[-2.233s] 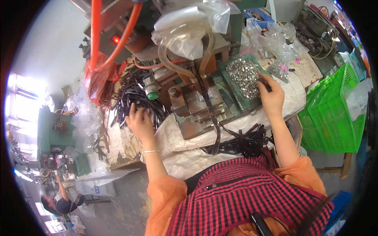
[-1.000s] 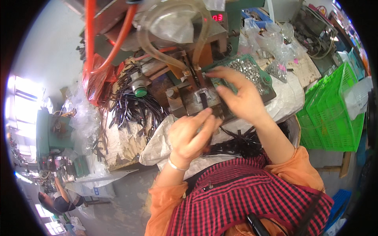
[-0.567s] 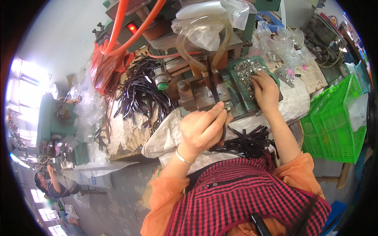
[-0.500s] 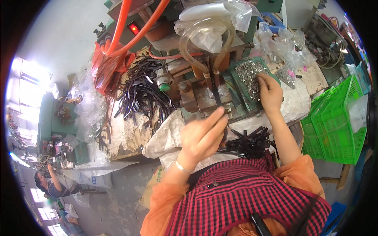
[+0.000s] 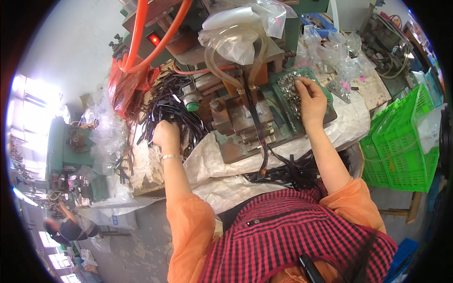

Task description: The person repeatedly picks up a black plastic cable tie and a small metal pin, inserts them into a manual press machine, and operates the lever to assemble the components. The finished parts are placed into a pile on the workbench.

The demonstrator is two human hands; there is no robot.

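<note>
**Left hand [image 5: 166, 137] at the heap of black strips [image 5: 165, 101], right hand [image 5: 312, 106] over the metal pieces [image 5: 288, 87]**

Directions run from the metal die block [image 5: 243, 115], with 12 o'clock away from the person. The left hand lies between 8 and 9 o'clock, on the near edge of the heap of black strips. Its fingers are curled inward; whether they grip a strip cannot be told. The right hand is at about 3 o'clock, thumb and forefinger drawn toward each other above the small silvery metal pieces, which lie in a green tray [image 5: 288, 117] at 2 o'clock. Anything between those fingertips is too small to tell.

One black strip [image 5: 259, 137] passes through the die block and hangs down toward 6 o'clock, touched by neither hand. A second bundle of black strips [image 5: 295, 170] lies between 4 and 5 o'clock, by the checked apron [image 5: 292, 226]. Clear tubes [image 5: 211, 59] loop at 12, a green button [image 5: 192, 106] sits near 9, and a bright green crate [image 5: 401, 151] stands between 3 and 4. Far off at 8 o'clock, another person [image 5: 73, 229] reaches forward with an arm.
</note>
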